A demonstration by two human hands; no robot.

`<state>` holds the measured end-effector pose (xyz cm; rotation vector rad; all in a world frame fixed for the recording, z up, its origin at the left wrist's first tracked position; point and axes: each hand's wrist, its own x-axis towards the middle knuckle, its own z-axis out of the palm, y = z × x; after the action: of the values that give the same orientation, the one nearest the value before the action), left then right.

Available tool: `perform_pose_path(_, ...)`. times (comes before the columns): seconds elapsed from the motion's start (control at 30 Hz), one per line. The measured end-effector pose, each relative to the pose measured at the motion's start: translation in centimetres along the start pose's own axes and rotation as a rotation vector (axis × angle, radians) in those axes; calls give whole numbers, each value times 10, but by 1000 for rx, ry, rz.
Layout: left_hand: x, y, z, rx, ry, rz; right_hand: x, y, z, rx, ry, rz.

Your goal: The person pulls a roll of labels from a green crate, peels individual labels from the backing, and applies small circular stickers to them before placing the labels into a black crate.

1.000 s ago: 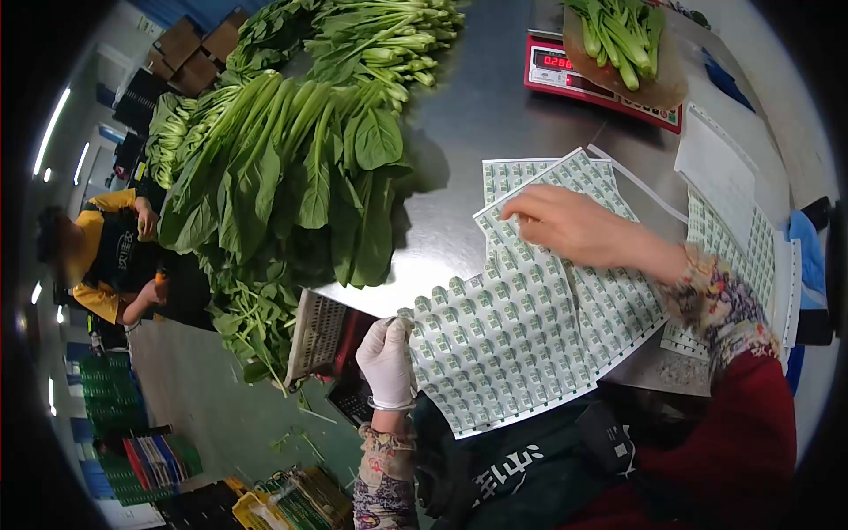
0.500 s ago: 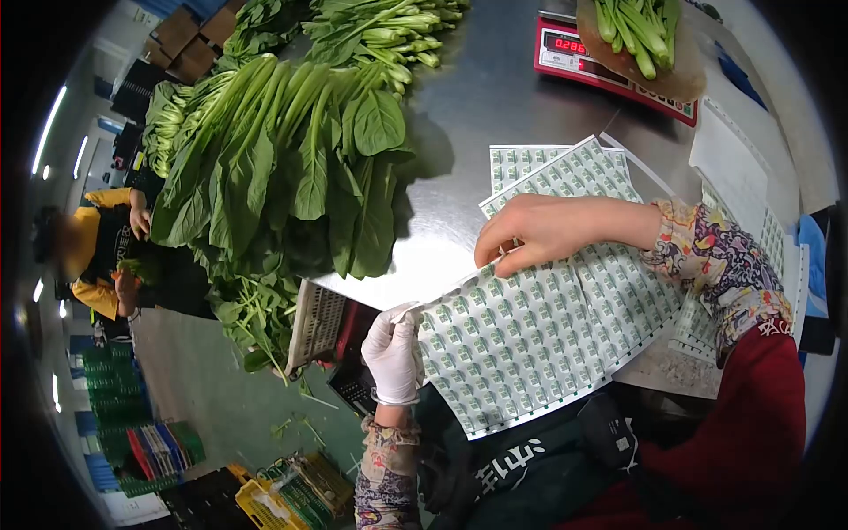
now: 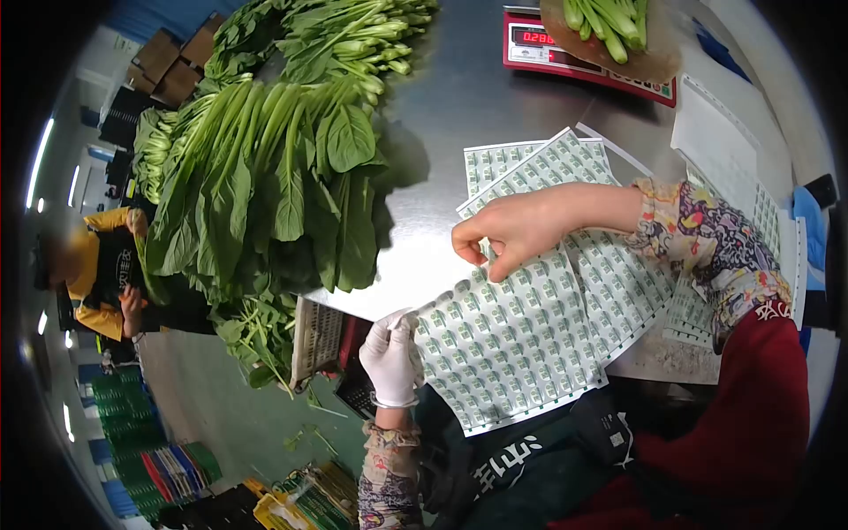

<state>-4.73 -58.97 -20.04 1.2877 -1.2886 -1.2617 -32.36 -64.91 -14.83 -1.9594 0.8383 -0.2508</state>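
My left hand (image 3: 390,362), in a white glove, is closed on the left corner of a sticker sheet (image 3: 512,353) printed with rows of small green labels. The sheet slopes down over the table's edge toward my apron. At its upper edge my right hand (image 3: 526,225), bare, has thumb and forefinger brought together in a pinch. A small pale green bit, seemingly a sticker, shows at those fingertips, partly hidden by them. Further sticker sheets (image 3: 503,163) lie fanned out beneath and beyond my right hand.
Leafy green vegetables (image 3: 283,177) are heaped on the metal table (image 3: 459,97), left. A red scale (image 3: 583,62) holds more stalks on a brown tray. A person in yellow sleeves (image 3: 110,221) stands across, holding greens. Below the table edge is a crate (image 3: 316,340).
My right hand has shifted slightly left along the sheet's upper edge, its thumb and forefinger now lifted a little. My left hand keeps its hold. The camera view has shifted slightly.
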Motion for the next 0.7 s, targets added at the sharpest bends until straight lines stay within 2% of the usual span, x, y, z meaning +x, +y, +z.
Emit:
perform_pose_path(0.03,-2,1,-1,76,0,26,1,3,0,59,-41,-5)
perform_pose_path(0.07,-1,-2,-1,202,-4,217,0,1,0,61,-39,7)
perform_pose_path(0.17,-5,4,-1,237,-46,278,-4,-8,-4,174,-102,53)
perform_pose_path(0.33,0,-3,2,135,-6,276,-8,-3,1,155,23,-29)
perform_pose_path(0.43,1,1,4,106,16,159,-8,-1,2,31,129,-78)
perform_pose_path(0.5,3,-3,2,-32,17,31,-8,-4,1,-36,189,-126)
perform_pose_path(0.6,4,-3,0,-144,25,-95,-9,-9,-3,-156,205,-189)
perform_pose_path(0.7,4,2,8,-188,56,-154,-5,-9,-10,-112,122,-159)
